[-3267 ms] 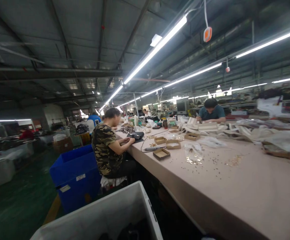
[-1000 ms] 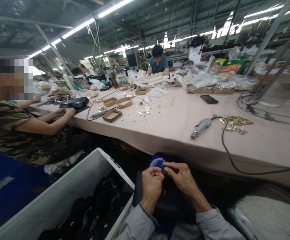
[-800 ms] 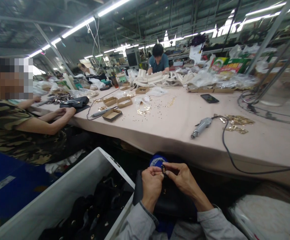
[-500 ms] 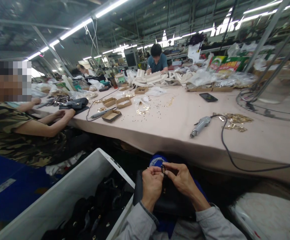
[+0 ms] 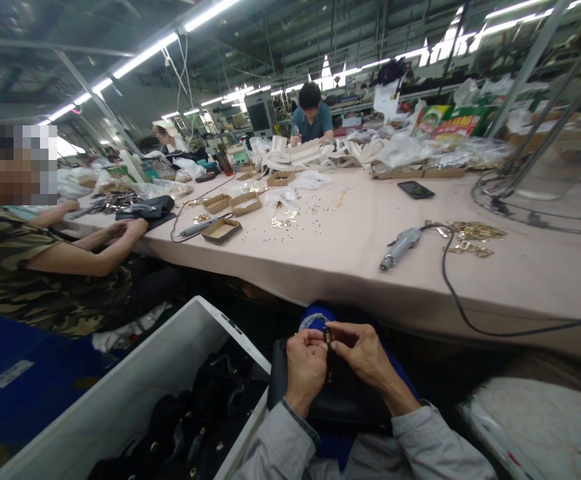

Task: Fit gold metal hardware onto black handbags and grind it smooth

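Observation:
My left hand (image 5: 306,365) and my right hand (image 5: 363,353) meet below the table edge, fingertips pinched together on a small dark metal fitting (image 5: 327,334). The fitting sits on the top of a black bag (image 5: 343,400) lying in my lap. Both hands are closed in a pinch. A grey electric screwdriver (image 5: 400,247) with a black cable lies on the beige table (image 5: 350,247) just beyond my hands. Gold hardware pieces (image 5: 470,237) lie to its right.
A white bin (image 5: 135,387) holding black bags stands at my left. A person in a camouflage shirt (image 5: 40,267) sits on the left, another person (image 5: 311,119) across the table. Small cardboard boxes (image 5: 223,230), a phone (image 5: 416,190) and scattered screws lie on the table.
The view swung from the hall down to my lap since the earliest frame. Over the last second my hands have stayed pinched on the fitting, shifting only slightly.

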The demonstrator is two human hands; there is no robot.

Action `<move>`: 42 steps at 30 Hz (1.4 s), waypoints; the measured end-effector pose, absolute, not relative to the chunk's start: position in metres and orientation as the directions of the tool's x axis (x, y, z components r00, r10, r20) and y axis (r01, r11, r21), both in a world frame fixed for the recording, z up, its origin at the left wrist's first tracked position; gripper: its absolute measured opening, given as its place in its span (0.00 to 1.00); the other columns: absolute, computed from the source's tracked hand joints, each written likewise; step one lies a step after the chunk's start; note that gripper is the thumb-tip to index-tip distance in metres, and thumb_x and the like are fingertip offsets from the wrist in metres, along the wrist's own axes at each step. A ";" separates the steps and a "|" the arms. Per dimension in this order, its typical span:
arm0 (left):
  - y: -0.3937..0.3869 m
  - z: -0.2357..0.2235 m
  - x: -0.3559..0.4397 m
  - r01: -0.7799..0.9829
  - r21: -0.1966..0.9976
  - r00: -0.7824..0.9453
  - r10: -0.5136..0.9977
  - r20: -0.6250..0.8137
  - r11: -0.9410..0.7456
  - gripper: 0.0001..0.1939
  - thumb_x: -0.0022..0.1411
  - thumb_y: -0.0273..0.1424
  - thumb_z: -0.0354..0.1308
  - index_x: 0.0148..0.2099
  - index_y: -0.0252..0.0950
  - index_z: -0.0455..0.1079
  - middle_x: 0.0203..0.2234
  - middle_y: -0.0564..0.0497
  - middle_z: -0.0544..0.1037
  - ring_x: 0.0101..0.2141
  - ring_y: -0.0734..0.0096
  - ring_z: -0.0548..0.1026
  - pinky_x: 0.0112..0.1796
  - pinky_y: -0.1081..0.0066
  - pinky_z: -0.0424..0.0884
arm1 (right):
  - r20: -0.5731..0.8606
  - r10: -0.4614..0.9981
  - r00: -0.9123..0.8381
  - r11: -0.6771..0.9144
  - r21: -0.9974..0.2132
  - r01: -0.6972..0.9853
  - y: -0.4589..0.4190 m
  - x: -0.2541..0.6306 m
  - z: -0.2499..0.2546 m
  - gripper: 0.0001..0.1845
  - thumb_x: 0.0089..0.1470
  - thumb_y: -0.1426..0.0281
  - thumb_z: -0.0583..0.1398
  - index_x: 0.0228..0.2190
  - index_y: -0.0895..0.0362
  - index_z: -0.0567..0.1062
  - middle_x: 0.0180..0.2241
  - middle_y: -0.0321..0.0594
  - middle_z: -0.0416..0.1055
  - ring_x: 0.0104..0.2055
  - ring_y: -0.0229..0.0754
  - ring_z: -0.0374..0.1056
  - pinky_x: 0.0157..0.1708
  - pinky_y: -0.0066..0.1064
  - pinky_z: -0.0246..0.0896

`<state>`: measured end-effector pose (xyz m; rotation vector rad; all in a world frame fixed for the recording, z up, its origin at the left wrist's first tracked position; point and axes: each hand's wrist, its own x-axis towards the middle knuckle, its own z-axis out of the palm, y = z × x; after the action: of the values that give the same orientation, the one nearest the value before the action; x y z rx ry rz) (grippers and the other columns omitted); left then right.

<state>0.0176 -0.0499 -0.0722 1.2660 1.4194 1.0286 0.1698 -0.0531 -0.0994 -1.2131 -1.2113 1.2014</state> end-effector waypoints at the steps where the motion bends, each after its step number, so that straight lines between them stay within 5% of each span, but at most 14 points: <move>1: -0.049 -0.073 0.016 0.211 0.972 -0.009 0.995 -0.102 0.102 0.06 0.55 0.26 0.62 0.37 0.31 0.75 0.27 0.44 0.81 0.26 0.67 0.79 0.27 0.73 0.72 | 0.000 1.000 0.009 0.000 -1.000 0.001 -0.053 0.170 -0.100 0.22 0.48 0.72 0.68 0.47 0.58 0.84 0.42 0.46 0.83 0.44 0.54 0.80 0.51 0.46 0.74; 16: -0.051 -0.076 0.021 0.307 0.951 -0.032 0.999 -0.020 0.029 0.04 0.56 0.24 0.59 0.36 0.35 0.73 0.25 0.47 0.81 0.26 0.65 0.80 0.27 0.71 0.73 | -0.056 0.998 0.021 -0.056 -0.998 0.041 -0.052 0.172 -0.098 0.22 0.48 0.64 0.71 0.46 0.59 0.85 0.42 0.48 0.83 0.45 0.58 0.80 0.50 0.47 0.74; 27: -0.049 -0.076 0.021 0.209 0.965 -0.040 0.988 -0.151 0.156 0.04 0.54 0.26 0.61 0.35 0.34 0.73 0.22 0.50 0.79 0.20 0.70 0.76 0.22 0.74 0.67 | -0.036 0.999 0.005 -0.036 -0.999 -0.002 -0.053 0.175 -0.099 0.20 0.52 0.63 0.69 0.45 0.59 0.85 0.43 0.49 0.83 0.47 0.58 0.80 0.52 0.50 0.73; 37: -0.055 -0.071 0.021 0.371 0.929 0.043 0.999 -0.005 -0.011 0.07 0.56 0.28 0.64 0.39 0.34 0.75 0.26 0.47 0.81 0.26 0.66 0.79 0.29 0.71 0.73 | -0.039 0.999 0.023 -0.038 -0.999 -0.019 -0.053 0.175 -0.096 0.20 0.50 0.63 0.69 0.44 0.59 0.85 0.42 0.49 0.83 0.46 0.58 0.80 0.51 0.49 0.73; 42: -0.056 -0.072 0.022 0.419 0.908 -0.016 0.999 0.031 -0.021 0.10 0.66 0.30 0.55 0.39 0.35 0.78 0.30 0.44 0.83 0.31 0.62 0.81 0.34 0.68 0.75 | -0.043 0.999 0.021 -0.042 -0.999 -0.031 -0.053 0.176 -0.096 0.19 0.51 0.63 0.70 0.43 0.59 0.85 0.42 0.49 0.83 0.46 0.57 0.80 0.51 0.46 0.73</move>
<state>0.0221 -0.0560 -0.0717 1.5318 1.5255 1.0095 0.1761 -0.0530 -0.0955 -1.2279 -1.1496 1.2388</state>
